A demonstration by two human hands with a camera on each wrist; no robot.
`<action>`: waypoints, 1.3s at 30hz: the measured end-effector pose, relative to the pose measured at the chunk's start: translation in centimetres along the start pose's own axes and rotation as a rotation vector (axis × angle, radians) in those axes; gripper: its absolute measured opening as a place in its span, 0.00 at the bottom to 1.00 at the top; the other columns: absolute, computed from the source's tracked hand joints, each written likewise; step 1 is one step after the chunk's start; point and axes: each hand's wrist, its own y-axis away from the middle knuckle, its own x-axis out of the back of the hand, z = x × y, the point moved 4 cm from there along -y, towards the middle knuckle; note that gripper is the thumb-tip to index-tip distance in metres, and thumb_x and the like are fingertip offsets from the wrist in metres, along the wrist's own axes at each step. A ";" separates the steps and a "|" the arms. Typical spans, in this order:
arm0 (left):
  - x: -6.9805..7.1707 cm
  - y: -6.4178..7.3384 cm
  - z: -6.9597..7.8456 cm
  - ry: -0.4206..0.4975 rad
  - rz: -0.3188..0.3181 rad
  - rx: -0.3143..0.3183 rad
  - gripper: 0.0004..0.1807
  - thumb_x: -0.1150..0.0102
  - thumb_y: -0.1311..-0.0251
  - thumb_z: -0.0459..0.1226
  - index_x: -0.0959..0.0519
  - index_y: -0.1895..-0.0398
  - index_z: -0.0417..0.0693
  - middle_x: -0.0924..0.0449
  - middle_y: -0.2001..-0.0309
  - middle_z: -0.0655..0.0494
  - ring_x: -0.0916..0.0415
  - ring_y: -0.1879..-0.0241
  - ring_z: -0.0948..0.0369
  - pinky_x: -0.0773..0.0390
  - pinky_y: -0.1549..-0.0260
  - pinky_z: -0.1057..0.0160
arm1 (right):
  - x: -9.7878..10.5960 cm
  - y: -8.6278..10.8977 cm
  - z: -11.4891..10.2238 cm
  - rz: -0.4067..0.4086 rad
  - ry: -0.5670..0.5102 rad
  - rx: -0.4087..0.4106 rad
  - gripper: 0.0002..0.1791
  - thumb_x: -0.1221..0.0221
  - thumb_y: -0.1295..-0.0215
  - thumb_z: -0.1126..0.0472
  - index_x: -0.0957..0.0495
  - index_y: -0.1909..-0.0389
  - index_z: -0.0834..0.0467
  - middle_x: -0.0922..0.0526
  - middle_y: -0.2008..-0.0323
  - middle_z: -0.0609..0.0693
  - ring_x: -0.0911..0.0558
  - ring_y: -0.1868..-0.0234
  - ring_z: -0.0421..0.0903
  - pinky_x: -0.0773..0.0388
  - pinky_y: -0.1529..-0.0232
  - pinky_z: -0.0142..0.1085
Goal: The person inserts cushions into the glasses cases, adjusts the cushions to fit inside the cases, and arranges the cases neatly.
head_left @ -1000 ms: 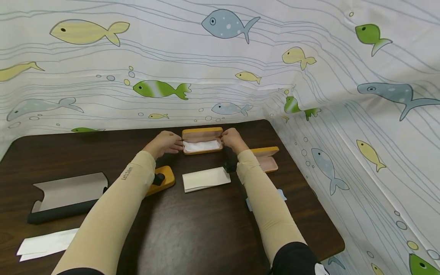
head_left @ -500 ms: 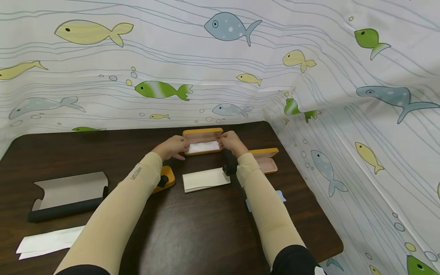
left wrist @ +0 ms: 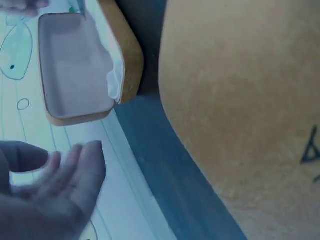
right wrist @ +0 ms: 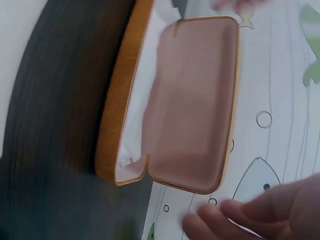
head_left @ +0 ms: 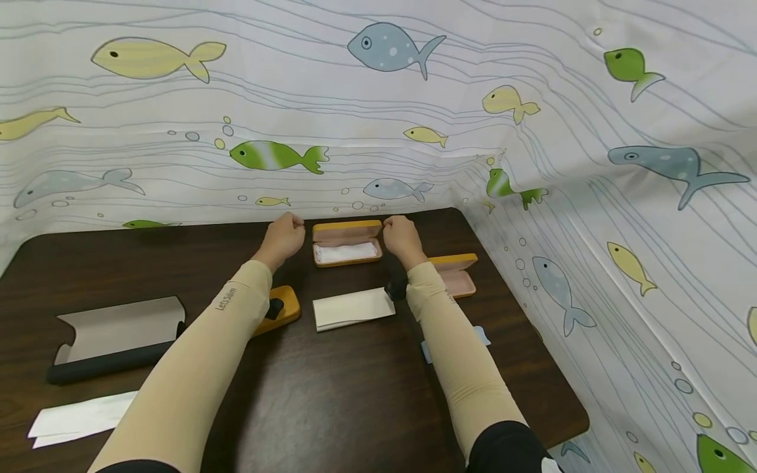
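Sleeves (head_left: 195,355) of tan fabric run up the head view from its bottom edge; between their ends, at upper centre of the frame, we see the open oblong orange-yellow case with pink lining (head_left: 347,234) on the dark brown wood-grain bench (head_left: 331,401), a wrinkled white cloth (head_left: 345,253) lying in its base. Our left hand (head_left: 282,239) is just beside its left end, our right hand (head_left: 403,238) just beside its right end. Nearer the centre lies a folded cream cloth (head_left: 353,309).

In the left wrist view, the case sits at upper left and our left hand at lower left, fingers loosely bent, grasping nothing.

In the right wrist view, the case fills the middle; our right hand, at lower right, is apart from it and holds nothing. We judge the case light, stiff and rather smooth, best held by the base's short ends, since the lid may swing; the white cloth looks soft and limp, easiest pinched at an edge.
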 end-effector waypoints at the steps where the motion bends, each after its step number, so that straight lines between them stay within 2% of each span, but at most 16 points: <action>1: -0.1 0.0 0.3 -0.050 -0.013 -0.021 0.28 0.68 0.25 0.34 0.42 0.25 0.35 0.39 0.27 0.35 0.34 0.34 0.40 0.32 0.35 0.44 | 0.2 0.1 -0.2 0.021 0.043 -0.001 0.23 0.58 0.22 0.64 0.25 0.33 0.59 0.17 0.52 0.59 0.35 0.80 0.44 0.38 0.79 0.34; 3: -0.6 -0.2 0.6 -0.144 -0.067 -0.064 0.31 0.69 0.25 0.33 0.50 0.20 0.38 0.48 0.22 0.36 0.44 0.27 0.39 0.42 0.29 0.42 | 0.1 0.2 -0.5 0.017 0.079 0.028 0.27 0.58 0.22 0.66 0.34 0.25 0.57 0.23 0.35 0.57 0.21 0.67 0.46 0.25 0.70 0.35; 4: -1.0 -0.3 0.8 -0.192 -0.102 -0.081 0.32 0.69 0.25 0.32 0.54 0.19 0.39 0.53 0.20 0.38 0.48 0.24 0.40 0.46 0.27 0.42 | -0.2 0.2 -0.6 -0.010 0.099 0.054 0.29 0.58 0.22 0.67 0.39 0.22 0.56 0.31 0.28 0.54 0.19 0.54 0.47 0.21 0.60 0.35; 6: -1.6 -0.3 0.9 -0.274 -0.153 -0.109 0.33 0.69 0.25 0.31 0.57 0.18 0.42 0.57 0.19 0.39 0.57 0.22 0.41 0.53 0.25 0.42 | -0.9 0.2 -0.6 -0.094 0.125 0.115 0.33 0.57 0.22 0.68 0.49 0.19 0.55 0.46 0.20 0.51 0.24 0.38 0.50 0.24 0.45 0.38; 7: -1.8 -0.3 0.9 -0.299 -0.167 -0.123 0.33 0.68 0.24 0.31 0.56 0.18 0.42 0.56 0.20 0.39 0.56 0.22 0.41 0.52 0.25 0.43 | -1.3 0.3 -0.6 -0.141 0.131 0.138 0.35 0.55 0.22 0.69 0.53 0.18 0.55 0.50 0.19 0.50 0.23 0.39 0.51 0.26 0.42 0.39; 8: -1.9 -0.2 0.9 -0.325 -0.168 -0.137 0.33 0.68 0.24 0.31 0.55 0.18 0.43 0.54 0.20 0.39 0.54 0.22 0.41 0.51 0.25 0.43 | -1.6 0.4 -0.5 -0.173 0.134 0.167 0.36 0.54 0.22 0.69 0.54 0.18 0.55 0.53 0.18 0.49 0.27 0.33 0.52 0.30 0.37 0.41; 11: -2.1 0.1 1.0 -0.365 -0.160 -0.160 0.33 0.67 0.25 0.30 0.54 0.18 0.42 0.52 0.20 0.39 0.52 0.23 0.41 0.50 0.26 0.42 | -2.0 0.8 -0.3 -0.216 0.155 0.205 0.36 0.52 0.22 0.69 0.54 0.18 0.55 0.54 0.18 0.49 0.24 0.39 0.55 0.30 0.50 0.42; 15: -2.2 0.7 1.1 -0.381 -0.153 -0.165 0.33 0.69 0.26 0.30 0.53 0.18 0.41 0.52 0.21 0.38 0.52 0.23 0.40 0.50 0.26 0.42 | -2.1 1.4 -0.2 -0.212 0.166 0.237 0.35 0.53 0.21 0.68 0.54 0.19 0.57 0.54 0.18 0.52 0.24 0.39 0.62 0.30 0.51 0.44; 18: -2.3 1.1 1.0 -0.396 -0.146 -0.168 0.32 0.69 0.26 0.30 0.52 0.19 0.40 0.52 0.20 0.39 0.51 0.23 0.40 0.50 0.26 0.42 | -2.3 1.8 0.0 -0.211 0.178 0.257 0.34 0.53 0.20 0.68 0.53 0.19 0.58 0.53 0.19 0.53 0.21 0.45 0.63 0.28 0.45 0.45; 20: -2.4 1.4 0.9 -0.406 -0.144 -0.178 0.32 0.68 0.25 0.30 0.51 0.19 0.40 0.53 0.20 0.39 0.51 0.23 0.40 0.50 0.26 0.42 | -2.3 2.0 0.1 -0.197 0.181 0.259 0.33 0.53 0.20 0.68 0.51 0.19 0.59 0.51 0.19 0.54 0.23 0.39 0.62 0.30 0.36 0.45; 23: -2.6 1.7 0.9 -0.414 -0.152 -0.195 0.32 0.68 0.24 0.30 0.52 0.19 0.39 0.54 0.20 0.39 0.51 0.23 0.40 0.50 0.26 0.42 | -2.3 2.3 0.3 -0.180 0.188 0.258 0.33 0.53 0.21 0.69 0.49 0.20 0.59 0.49 0.20 0.54 0.36 0.25 0.56 0.38 0.27 0.46; 25: -2.7 1.9 0.8 -0.416 -0.154 -0.203 0.31 0.68 0.24 0.30 0.53 0.19 0.39 0.55 0.20 0.39 0.51 0.23 0.41 0.51 0.26 0.43 | -2.2 2.4 0.3 -0.180 0.181 0.260 0.33 0.53 0.22 0.70 0.49 0.20 0.59 0.49 0.20 0.54 0.43 0.22 0.55 0.38 0.27 0.46; 28: -2.9 2.2 0.6 -0.412 -0.153 -0.207 0.32 0.68 0.25 0.29 0.54 0.19 0.39 0.56 0.20 0.39 0.51 0.23 0.41 0.51 0.25 0.44 | -2.3 2.6 0.3 -0.180 0.174 0.264 0.33 0.54 0.22 0.71 0.49 0.20 0.59 0.49 0.20 0.54 0.40 0.23 0.55 0.36 0.29 0.45; 32: -3.2 2.6 0.4 -0.409 -0.168 -0.202 0.34 0.66 0.26 0.27 0.56 0.18 0.40 0.59 0.19 0.41 0.51 0.23 0.41 0.51 0.25 0.44 | -2.3 2.8 0.3 -0.180 0.177 0.249 0.32 0.54 0.21 0.69 0.49 0.20 0.59 0.49 0.19 0.53 0.41 0.23 0.54 0.42 0.25 0.45; 33: -3.2 2.6 0.4 -0.409 -0.176 -0.202 0.34 0.66 0.26 0.27 0.56 0.18 0.40 0.59 0.19 0.41 0.52 0.23 0.41 0.51 0.25 0.44 | -2.3 2.9 0.3 -0.180 0.176 0.242 0.31 0.54 0.20 0.68 0.49 0.20 0.59 0.49 0.20 0.53 0.45 0.21 0.53 0.45 0.24 0.45; 39: -3.2 3.1 0.2 -0.400 -0.197 -0.188 0.38 0.66 0.30 0.23 0.58 0.18 0.43 0.61 0.19 0.43 0.54 0.22 0.42 0.51 0.25 0.44 | -2.2 3.5 0.1 -0.160 0.176 0.239 0.31 0.53 0.20 0.67 0.47 0.20 0.59 0.47 0.20 0.54 0.44 0.22 0.53 0.44 0.25 0.46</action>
